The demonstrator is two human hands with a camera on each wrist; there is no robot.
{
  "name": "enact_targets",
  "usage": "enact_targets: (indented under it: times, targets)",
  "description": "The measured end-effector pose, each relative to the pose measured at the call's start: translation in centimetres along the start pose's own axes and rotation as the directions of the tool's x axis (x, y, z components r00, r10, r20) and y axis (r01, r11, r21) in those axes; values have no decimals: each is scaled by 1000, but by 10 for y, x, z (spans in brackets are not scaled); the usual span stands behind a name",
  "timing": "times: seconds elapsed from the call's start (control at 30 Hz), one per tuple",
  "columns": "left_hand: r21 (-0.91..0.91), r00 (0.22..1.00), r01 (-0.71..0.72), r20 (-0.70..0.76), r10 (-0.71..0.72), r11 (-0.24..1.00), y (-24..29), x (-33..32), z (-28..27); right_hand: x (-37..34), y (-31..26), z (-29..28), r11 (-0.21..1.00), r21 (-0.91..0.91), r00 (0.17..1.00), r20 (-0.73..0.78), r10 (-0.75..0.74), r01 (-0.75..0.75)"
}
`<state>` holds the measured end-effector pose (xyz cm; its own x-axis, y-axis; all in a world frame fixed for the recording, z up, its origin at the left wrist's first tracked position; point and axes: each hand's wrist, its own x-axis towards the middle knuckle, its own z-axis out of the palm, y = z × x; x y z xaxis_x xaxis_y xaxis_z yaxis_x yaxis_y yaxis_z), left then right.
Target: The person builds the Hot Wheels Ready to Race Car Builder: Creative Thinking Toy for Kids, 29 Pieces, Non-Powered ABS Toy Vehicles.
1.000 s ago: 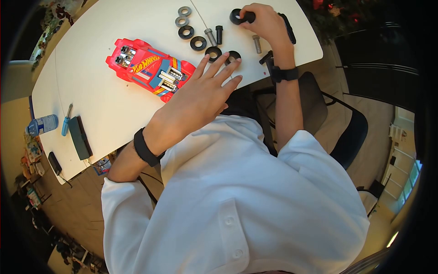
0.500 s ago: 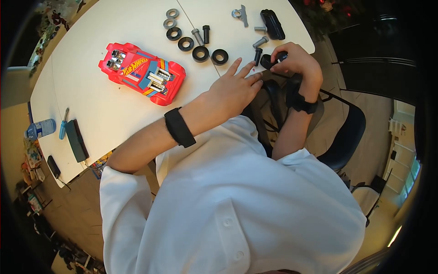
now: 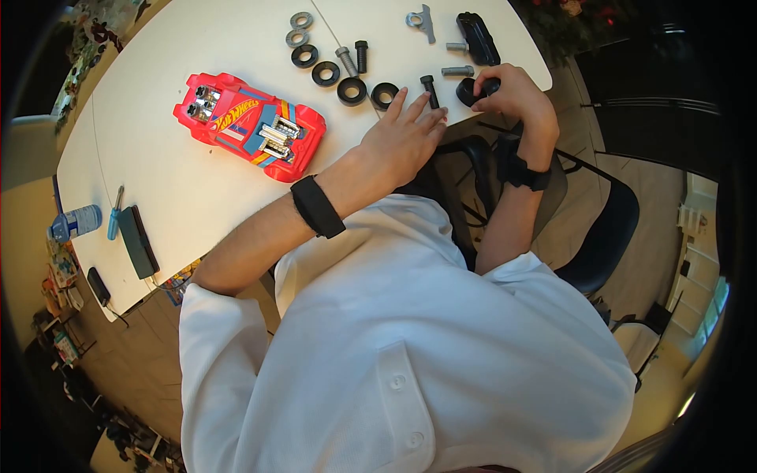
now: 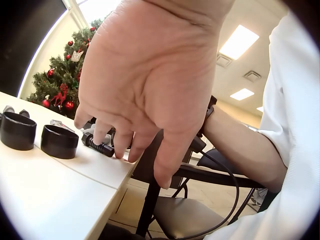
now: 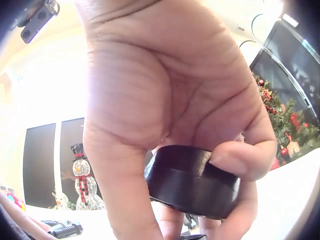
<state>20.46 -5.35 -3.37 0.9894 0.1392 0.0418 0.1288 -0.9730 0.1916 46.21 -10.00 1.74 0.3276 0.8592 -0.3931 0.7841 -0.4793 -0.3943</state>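
In the head view my right hand (image 3: pixel 516 98) is at the table's right near edge, fingers curled round a black ring (image 5: pixel 192 180). The right wrist view shows thumb and fingers gripping its sides, with part of another dark rim below it. My left hand (image 3: pixel 398 150) lies palm down over the near edge, fingers loosely extended. Its fingertips are right beside a black bolt (image 3: pixel 430 91). Just left of those fingers sits a loose black ring (image 3: pixel 384 96). A silver bolt (image 3: pixel 457 71) lies just beyond the right hand.
A red toy car (image 3: pixel 251 126) stands left of a row of black and grey rings (image 3: pixel 325 74). Two more bolts (image 3: pixel 345 61), a grey wrench-like piece (image 3: pixel 422 22) and a black part (image 3: pixel 479 38) lie farther back. A screwdriver (image 3: pixel 115 214) and bottle (image 3: pixel 76 223) are far left.
My right hand has come back from the far right of the table to the near edge with the black ring. My left hand has shifted right, off the rings; the black bolt has moved left.
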Motion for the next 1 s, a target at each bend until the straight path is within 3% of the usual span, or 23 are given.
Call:
enact_targets:
  times: [0.37, 0.43, 0.47, 0.53, 0.57, 0.6, 0.63, 0.67, 0.73, 0.77, 0.8, 0.87, 0.93, 1.0]
  targets:
    - [1, 999, 44, 4, -44, 999, -5, -6, -31, -4, -4, -1, 998, -59, 998, -49, -38, 35]
    - [-354, 930, 59, 359, 77, 933, -17, -10, -64, -7, -10, -5, 997, -24, 997, -25, -76, 76]
    - [-355, 929, 65, 362, 73, 933, -21, -17, -84, -12, -16, -8, 997, -22, 997, -21, -79, 79]
    - [-462, 958, 209, 273, -85, 862, -26, -40, -115, -24, -37, -13, 939, 74, 940, -96, -328, 335]
    - [-458, 957, 213, 277, -89, 863, -28, -50, -118, -29, -48, -11, 883, 80, 881, -149, -448, 463]
    - [-476, 968, 247, 93, -231, 844, -31, -58, -121, -32, -60, -8, 881, 82, 879, -153, -452, 467]
    - [-501, 927, 272, -93, -364, 822, -32, -65, -123, -33, -73, -4, 829, 119, 834, -161, -527, 547]
    - [-498, 927, 272, -95, -363, 824, -32, -70, -125, -35, -87, 1, 769, 155, 783, -170, -598, 620]
    - [-683, 860, 220, -201, -468, 697, -31, -81, -125, -35, -114, 19, 638, 220, 674, -213, -707, 738]
    - [-733, 874, 167, -199, -443, 660, -35, -86, -124, -39, -128, 23, 644, 267, 688, -122, -715, 717]
    - [-730, 870, 174, -201, -451, 661, -38, -92, -120, -38, -139, 33, 606, 273, 658, -166, -735, 747]
    - [-621, 869, 153, -286, -404, 769, -44, -110, -113, -40, -159, 44, 614, 302, 670, -131, -731, 729]
    - [-638, 825, 210, -291, -485, 741, -47, -129, -116, -36, -173, 55, 570, 362, 652, -162, -741, 738]
    - [-739, 702, 245, -311, -641, 627, -54, -151, -120, -26, -178, 62, 573, 401, 668, -153, -728, 715]
